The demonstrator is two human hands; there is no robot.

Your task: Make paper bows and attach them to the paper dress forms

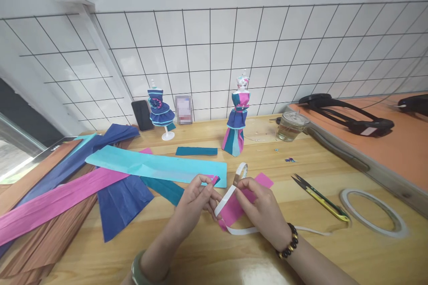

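Observation:
My left hand (198, 196) is pinched closed on a small folded pink-and-dark-blue paper piece (216, 180) whose tip sticks out past the fingers. Its lower fingers are close against one end of a white tape strip (226, 199). Across from it, my right hand (259, 200) grips that strip between thumb and forefinger. The strip curls up into a loop above the fingers, with a brownish patch near the grip. A pink paper piece (265, 180) lies on the table, partly hidden below both hands. A narrow white tail trails rightward beneath my right wrist.
Long turquoise (154, 164), pink (67, 189) and blue paper strips spread left. Two small dress forms, one in a ruffled blue dress (161, 113), one in a patchwork dress (238, 122), stand behind. Yellow snips (321, 198), a tape roll (372, 211) and a cup (291, 127) are right.

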